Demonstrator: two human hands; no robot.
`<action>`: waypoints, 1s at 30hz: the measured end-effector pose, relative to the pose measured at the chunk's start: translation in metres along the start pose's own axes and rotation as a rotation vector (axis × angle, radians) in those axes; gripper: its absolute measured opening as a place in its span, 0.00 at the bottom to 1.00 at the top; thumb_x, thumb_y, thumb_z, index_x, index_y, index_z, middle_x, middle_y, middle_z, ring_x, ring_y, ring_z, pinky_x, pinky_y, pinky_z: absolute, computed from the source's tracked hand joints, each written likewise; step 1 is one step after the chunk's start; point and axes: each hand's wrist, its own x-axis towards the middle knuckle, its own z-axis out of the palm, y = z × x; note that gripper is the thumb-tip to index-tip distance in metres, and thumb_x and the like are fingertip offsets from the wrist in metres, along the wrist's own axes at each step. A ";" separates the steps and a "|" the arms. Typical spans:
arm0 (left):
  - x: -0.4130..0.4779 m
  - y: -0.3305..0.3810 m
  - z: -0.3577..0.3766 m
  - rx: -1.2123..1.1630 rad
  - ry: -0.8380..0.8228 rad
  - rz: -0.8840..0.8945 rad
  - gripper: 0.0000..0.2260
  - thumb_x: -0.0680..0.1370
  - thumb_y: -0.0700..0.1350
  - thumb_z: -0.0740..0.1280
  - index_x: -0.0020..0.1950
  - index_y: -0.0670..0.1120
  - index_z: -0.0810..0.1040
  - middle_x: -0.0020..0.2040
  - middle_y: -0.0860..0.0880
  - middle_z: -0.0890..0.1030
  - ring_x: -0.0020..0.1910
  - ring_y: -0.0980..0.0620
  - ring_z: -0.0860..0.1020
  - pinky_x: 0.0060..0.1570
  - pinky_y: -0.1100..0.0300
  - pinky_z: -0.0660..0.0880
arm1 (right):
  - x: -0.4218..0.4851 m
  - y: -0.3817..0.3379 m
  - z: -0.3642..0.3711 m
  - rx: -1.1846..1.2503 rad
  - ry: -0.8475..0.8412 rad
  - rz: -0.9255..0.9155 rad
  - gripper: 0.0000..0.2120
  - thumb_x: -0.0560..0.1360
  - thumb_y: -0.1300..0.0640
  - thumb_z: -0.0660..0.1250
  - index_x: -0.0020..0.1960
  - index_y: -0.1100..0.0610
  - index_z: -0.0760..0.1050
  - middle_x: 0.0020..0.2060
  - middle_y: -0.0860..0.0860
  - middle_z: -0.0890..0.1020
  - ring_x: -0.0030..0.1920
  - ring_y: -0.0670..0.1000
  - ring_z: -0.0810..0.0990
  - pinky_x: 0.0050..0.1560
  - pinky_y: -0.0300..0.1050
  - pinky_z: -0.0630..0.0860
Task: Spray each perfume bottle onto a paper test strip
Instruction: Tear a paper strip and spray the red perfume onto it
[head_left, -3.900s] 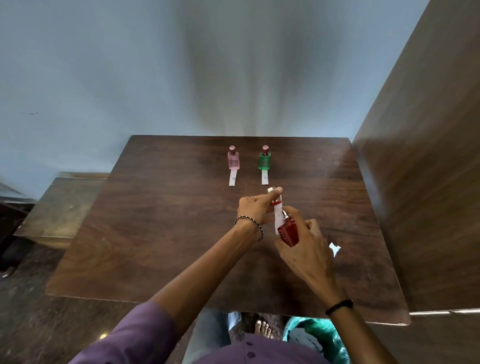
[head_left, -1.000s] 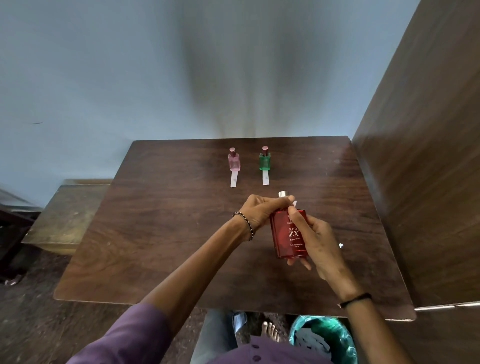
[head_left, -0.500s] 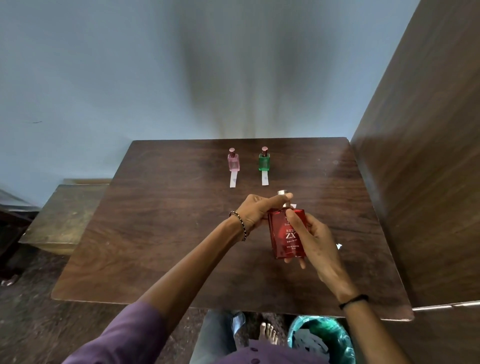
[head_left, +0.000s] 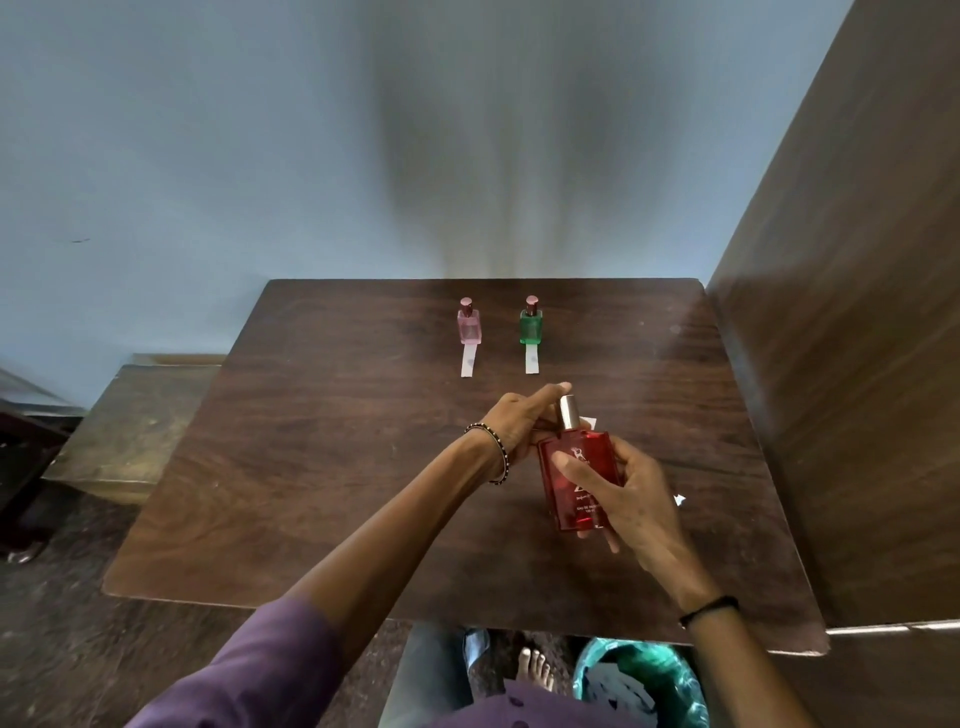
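My right hand grips a red perfume bottle upright above the table's middle. A silver cap sits on it. My left hand is closed at the bottle's neck, index finger stretched over the cap. A white corner of a paper test strip pokes out behind the neck, apparently pinched in that hand. At the far side a pink bottle and a green bottle stand capped. A spotted strip lies in front of each, the pink bottle's strip and the green bottle's strip.
The dark wooden table abuts a tall wooden panel on its right and a blue wall behind. A small white scrap lies right of my hands. A low bench stands at left, and a green-lined bin sits below the front edge.
Earlier my left hand held the strip up in front of the uncapped red bottle. The silver cap is now on, and the bottle is upright with its label facing me.
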 end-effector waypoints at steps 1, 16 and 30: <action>0.000 0.001 0.000 0.000 0.006 -0.026 0.25 0.80 0.53 0.65 0.56 0.30 0.81 0.47 0.41 0.85 0.17 0.61 0.72 0.17 0.70 0.62 | 0.002 0.003 -0.001 0.017 -0.009 0.007 0.24 0.69 0.41 0.77 0.60 0.48 0.77 0.40 0.54 0.87 0.29 0.61 0.85 0.18 0.39 0.70; 0.057 -0.016 -0.003 0.127 0.177 0.016 0.06 0.75 0.44 0.73 0.38 0.45 0.84 0.36 0.47 0.84 0.37 0.50 0.81 0.45 0.55 0.81 | 0.048 0.012 -0.011 -0.005 0.031 -0.033 0.17 0.67 0.42 0.77 0.53 0.44 0.78 0.42 0.49 0.87 0.39 0.49 0.87 0.27 0.46 0.79; 0.140 -0.033 -0.025 0.230 0.225 0.046 0.16 0.72 0.32 0.70 0.45 0.55 0.83 0.44 0.51 0.83 0.47 0.52 0.82 0.55 0.54 0.81 | 0.136 0.027 -0.020 0.076 0.034 -0.036 0.15 0.71 0.53 0.77 0.55 0.46 0.78 0.50 0.48 0.86 0.51 0.46 0.85 0.52 0.48 0.82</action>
